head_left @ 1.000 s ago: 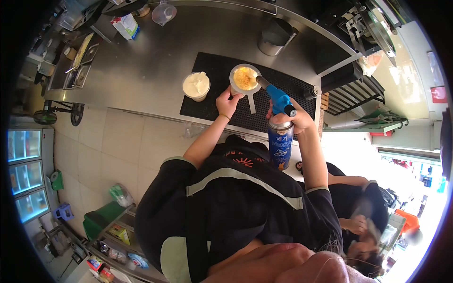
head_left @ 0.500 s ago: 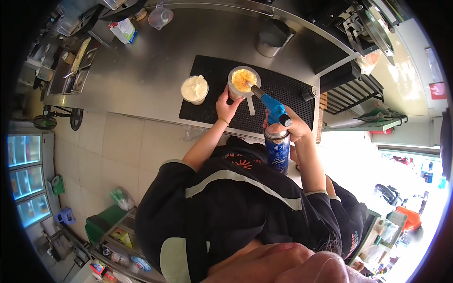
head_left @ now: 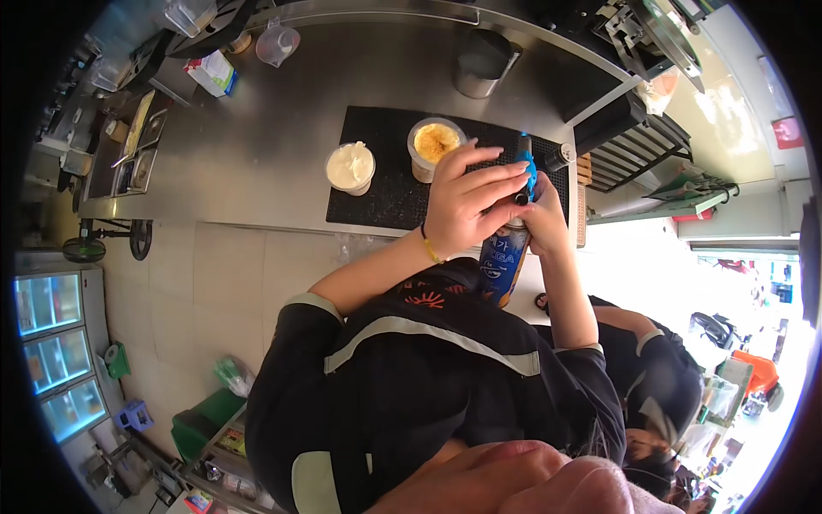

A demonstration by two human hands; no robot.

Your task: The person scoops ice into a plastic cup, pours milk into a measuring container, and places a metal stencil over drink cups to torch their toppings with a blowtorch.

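Observation:
My right hand (head_left: 545, 218) is wrapped round a blue blowtorch (head_left: 527, 163) fixed on a blue gas canister (head_left: 503, 264), its nozzle end pointing away from me. My left hand (head_left: 469, 195) reaches across to the torch's back end, thumb and index finger closing on the small black knob (head_left: 521, 200) there, the other fingers stretched out. Just beyond the left hand a clear cup (head_left: 423, 170) with a browned yellow topping stands on the black mat (head_left: 385, 206). Left of it stands a second cup (head_left: 351, 171), heaped with pale cream.
A metal pitcher (head_left: 479, 73) and a clear measuring jug (head_left: 277, 44) stand at the back of the steel counter (head_left: 257, 163). A carton (head_left: 212, 74) is at the left. A small dark canister (head_left: 561, 157) stands by the mat's right edge. Another person (head_left: 659, 368) is behind at the right.
My left hand has let go of the browned cup and moved right to the torch. The torch has swung away from the cup, its nozzle now pointing forward.

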